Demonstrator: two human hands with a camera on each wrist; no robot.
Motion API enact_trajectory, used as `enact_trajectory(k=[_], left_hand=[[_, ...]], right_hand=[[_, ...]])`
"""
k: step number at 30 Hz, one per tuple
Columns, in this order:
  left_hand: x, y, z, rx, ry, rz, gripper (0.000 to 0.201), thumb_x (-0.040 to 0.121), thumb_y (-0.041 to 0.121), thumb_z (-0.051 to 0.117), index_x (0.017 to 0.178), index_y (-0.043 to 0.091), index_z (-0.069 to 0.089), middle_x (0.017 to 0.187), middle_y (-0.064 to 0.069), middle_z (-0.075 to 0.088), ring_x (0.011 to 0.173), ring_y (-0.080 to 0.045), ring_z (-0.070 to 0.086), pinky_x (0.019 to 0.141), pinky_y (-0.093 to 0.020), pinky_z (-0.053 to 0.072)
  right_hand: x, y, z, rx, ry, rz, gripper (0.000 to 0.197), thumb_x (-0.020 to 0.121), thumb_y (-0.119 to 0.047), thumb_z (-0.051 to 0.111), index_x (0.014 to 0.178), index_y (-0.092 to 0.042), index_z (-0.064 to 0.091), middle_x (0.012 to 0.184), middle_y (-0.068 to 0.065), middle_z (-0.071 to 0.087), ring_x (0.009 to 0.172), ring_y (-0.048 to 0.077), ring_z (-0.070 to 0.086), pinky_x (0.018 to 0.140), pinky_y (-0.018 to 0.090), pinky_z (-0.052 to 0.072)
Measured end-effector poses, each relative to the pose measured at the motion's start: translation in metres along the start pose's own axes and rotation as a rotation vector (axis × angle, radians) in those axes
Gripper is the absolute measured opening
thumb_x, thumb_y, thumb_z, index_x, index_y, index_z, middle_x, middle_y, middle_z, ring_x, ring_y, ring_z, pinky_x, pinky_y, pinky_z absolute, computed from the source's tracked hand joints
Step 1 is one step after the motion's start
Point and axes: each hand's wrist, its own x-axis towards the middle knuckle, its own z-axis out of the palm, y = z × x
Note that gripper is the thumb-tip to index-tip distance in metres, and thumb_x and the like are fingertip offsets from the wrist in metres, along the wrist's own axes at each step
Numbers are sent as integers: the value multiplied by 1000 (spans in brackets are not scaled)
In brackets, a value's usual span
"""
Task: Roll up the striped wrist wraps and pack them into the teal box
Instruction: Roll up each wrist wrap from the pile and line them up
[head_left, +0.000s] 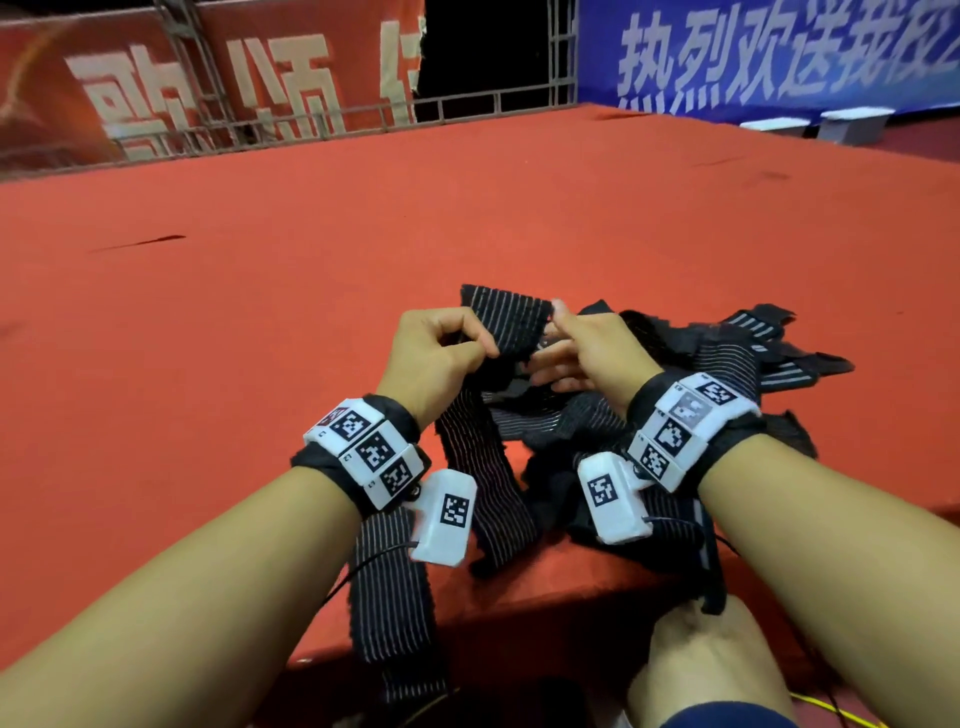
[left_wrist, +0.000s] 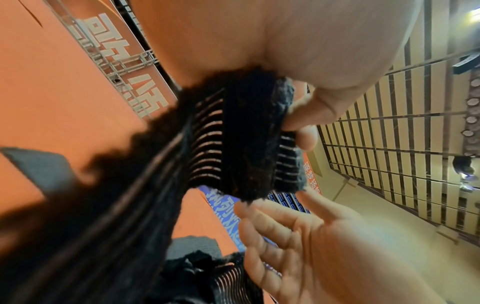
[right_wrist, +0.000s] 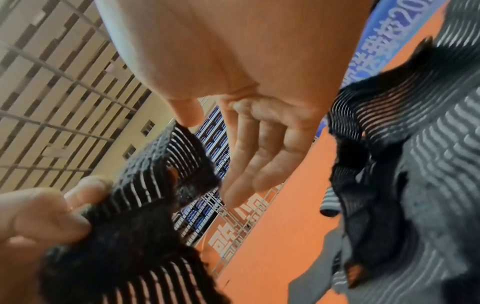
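Note:
A black wrist wrap (head_left: 506, 317) with thin white stripes is held up above the red table (head_left: 311, 249). My left hand (head_left: 475, 345) pinches its end between thumb and curled fingers; the left wrist view shows the same pinch on the wrap (left_wrist: 246, 133). My right hand (head_left: 550, 338) is beside it, fingers straight, thumb tip touching the wrap's far corner (right_wrist: 182, 131). The wrap's long tail (head_left: 395, 613) trails down over the table's front edge. A pile of more striped wraps (head_left: 727, 353) lies under and beyond the right hand. No teal box is in view.
The red-covered table stretches far ahead and to the left. Two white blocks (head_left: 852, 122) stand at its far right. Red and blue banners on metal framing rise behind it. My knee (head_left: 701, 675) is just below the front edge.

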Motion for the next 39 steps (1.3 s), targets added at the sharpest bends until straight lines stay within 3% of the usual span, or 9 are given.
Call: enact_trajectory(k=[4,7,10,13,16,22,27,32,39], left_hand=[[-13,9,-20,-7,-26,8,21,56,0,50,56,15,65,52,5,55,54,-9,49,53,-21,39],[-21,18,-32,-40,-49,8,23,58,-1,50,61,12,68,63,-12,58,61,-24,55,58,-31,46],[-29,26,-42,-41,-75,53,38,63,-2,50,88,15,73,75,-10,64,69,-24,58,63,-36,49],[-34,34,-51,-39,-36,99,56,73,1,54,124,24,60,78,-10,60,71,-20,52,67,-32,46],[-36,43,-59,6,82,96,58,79,17,60,135,27,49,71,7,60,69,-12,55,68,-28,48],[-46,69,-70,70,192,98,43,89,37,66,130,26,57,79,8,65,74,-9,64,63,-33,52],[-55,92,-73,143,298,153,17,93,18,70,109,21,70,83,11,71,79,-7,68,75,-33,55],[-77,125,-74,200,315,291,22,86,9,74,102,23,71,97,12,72,93,-1,68,89,-23,55],[-96,143,-76,201,288,349,29,88,4,70,103,28,69,105,2,71,90,-4,67,78,-23,57]], right_hand=[[-11,-19,22,214,-59,24,55,104,-53,40,101,-5,66,79,13,71,63,23,70,61,32,60],[-18,-32,35,269,-54,-65,37,104,-36,52,100,-1,64,82,13,66,64,18,67,59,31,58],[-24,-43,45,245,-17,-197,8,97,1,58,92,-5,62,80,11,64,53,10,65,49,22,52],[-30,-51,49,212,-17,-290,25,89,16,60,92,-8,63,81,9,67,61,13,65,53,24,55],[-43,-59,51,153,-47,-408,36,84,23,60,106,-5,63,94,5,69,75,9,68,63,30,60],[-74,-77,54,97,-124,-540,46,78,25,62,107,-12,64,107,6,69,96,11,67,59,28,58],[-102,-91,50,56,-167,-568,44,79,18,68,110,-13,64,110,10,71,91,14,70,53,35,57],[-132,-110,54,115,-119,-609,17,95,-3,64,112,-1,63,86,6,69,62,9,64,44,22,46],[-163,-124,58,270,-109,-557,20,104,-4,38,121,-3,50,90,9,64,48,12,59,41,25,45]])
